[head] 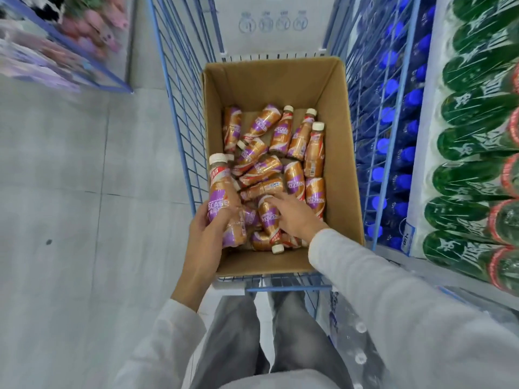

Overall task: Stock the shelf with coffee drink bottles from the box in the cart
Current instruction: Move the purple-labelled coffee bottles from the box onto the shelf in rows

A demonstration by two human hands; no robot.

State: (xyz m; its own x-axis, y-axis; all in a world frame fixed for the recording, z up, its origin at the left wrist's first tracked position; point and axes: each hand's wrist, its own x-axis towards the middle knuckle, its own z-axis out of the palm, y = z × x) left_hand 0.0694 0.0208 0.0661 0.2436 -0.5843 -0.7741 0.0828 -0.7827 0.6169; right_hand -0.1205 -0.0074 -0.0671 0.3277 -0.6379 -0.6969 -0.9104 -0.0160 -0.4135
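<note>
The held bottle (224, 203), gripped in the left hand (205, 237), shows the white letters "SCAFE" on its purple band, the first letters lost round its curve. "NESCAFE" reads whole but upside down on the side bottle (314, 196) just beyond the right hand (295, 217), and in part on the touched bottle (268, 217) under that hand's fingertips. White characters on the green bottles (471, 175), well to the right of the right hand, are too blurred to read.
</note>
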